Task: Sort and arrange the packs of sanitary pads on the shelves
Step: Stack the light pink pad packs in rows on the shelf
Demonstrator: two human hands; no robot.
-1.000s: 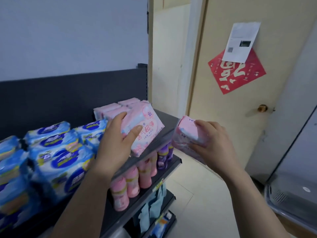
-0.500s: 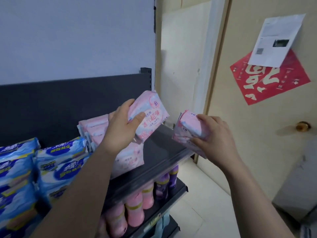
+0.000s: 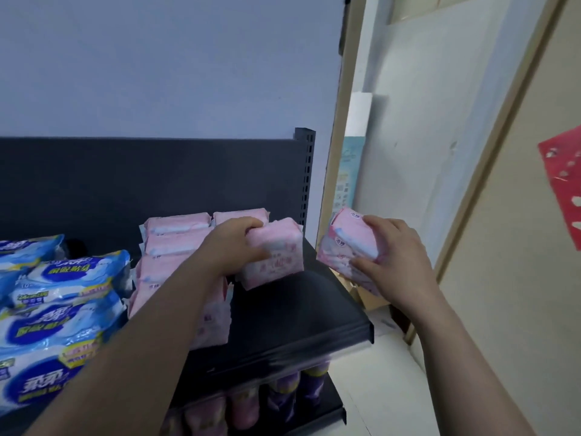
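Since the frame half a second earlier, my left hand [image 3: 234, 247], fingers curled over a soft pink plastic pad pack [image 3: 276, 256], had lowered it onto the dark metal shelf [image 3: 298, 309], just beside the row of matching pink packs [image 3: 176, 237]. My right hand [image 3: 393, 256] gripped a second crinkly pink pack [image 3: 345, 247] off the shelf's right end. The packs' print was too blurred to read.

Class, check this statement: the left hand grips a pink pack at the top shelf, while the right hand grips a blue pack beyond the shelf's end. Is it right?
One error: the head view shows the right hand gripping a second pink pack, not a blue one. The rest stands: the left hand grips a pink pack at the top shelf.
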